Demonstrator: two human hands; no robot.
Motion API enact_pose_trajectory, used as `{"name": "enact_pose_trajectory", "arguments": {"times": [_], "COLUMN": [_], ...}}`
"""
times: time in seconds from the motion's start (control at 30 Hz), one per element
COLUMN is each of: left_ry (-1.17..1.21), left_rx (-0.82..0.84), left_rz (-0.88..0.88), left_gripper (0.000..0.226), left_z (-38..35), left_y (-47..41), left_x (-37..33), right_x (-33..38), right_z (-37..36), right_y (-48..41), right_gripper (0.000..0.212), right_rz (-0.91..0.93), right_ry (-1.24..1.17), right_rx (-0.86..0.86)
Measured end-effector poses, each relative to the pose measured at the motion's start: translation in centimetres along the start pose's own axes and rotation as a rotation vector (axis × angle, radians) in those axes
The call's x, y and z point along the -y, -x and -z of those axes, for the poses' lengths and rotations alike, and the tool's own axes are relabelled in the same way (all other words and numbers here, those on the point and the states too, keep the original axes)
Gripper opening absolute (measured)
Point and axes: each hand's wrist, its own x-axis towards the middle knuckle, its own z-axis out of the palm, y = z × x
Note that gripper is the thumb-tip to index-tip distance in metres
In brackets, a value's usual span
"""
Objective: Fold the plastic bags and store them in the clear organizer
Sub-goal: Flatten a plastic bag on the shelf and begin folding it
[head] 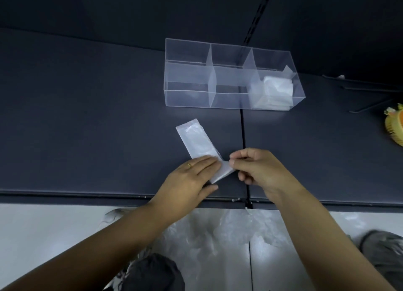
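1. From where I stand, the left hand lies flat, fingers straight, pressing the near part of the plastic bag, which is already folded into a long narrow strip on the dark shelf.
2. The right hand has its fingers curled, and thumb and forefinger pinch the strip's near end, turned up at an angle as if starting a diagonal fold.
3. The strip's far end points toward the clear organizer, near it but not touching. Folded bags sit in its front right compartment; the other five look empty.
4. What could go wrong, as I judge it:
   - The film is slick and springy. If the flat palm lifts before the crease is set, the strip may open out.
   - A pinch that pulls sideways could drag the whole strip askew, so the fold comes out crooked and bulky.
   - The fold sits just beside the seam between shelf boards, and thin plastic could snag there.
5. The shelf is matte, dark and flat, with a dark back panel carrying a slotted strip.
6. A yellow thing pokes in at the right edge; I cannot tell what it is.
7. Below the shelf edge, loose bags lie crumpled on the pale floor.
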Motion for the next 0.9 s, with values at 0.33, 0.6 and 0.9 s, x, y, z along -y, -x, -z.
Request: {"name": "enact_pose_trajectory", "arguments": {"times": [0.33,0.6,0.9], "left_ry": [0.509,0.918,0.279], "left_rx": [0.002,-0.009,-0.381], "left_rz": [0.450,0.823,0.605], "left_gripper": [0.037,0.027,0.021], "left_z": [2.3,2.3,3.1], "left_y": [-1.9,-4.3,-3.7], "left_x": [1.7,3.3,4.4], "right_x": [0.6,0.3,1.0], "right_z": [0.2,-3.5,-5.1], "right_y": [-0.6,-3.7,-4.9], "right_gripper": [0.054,0.008,0.017], "right_rz": [0.340,0.263,0.211], "right_ry": [0.093,0.026,0.130], "right_rx": [0.230,-0.109,-0.287]}}
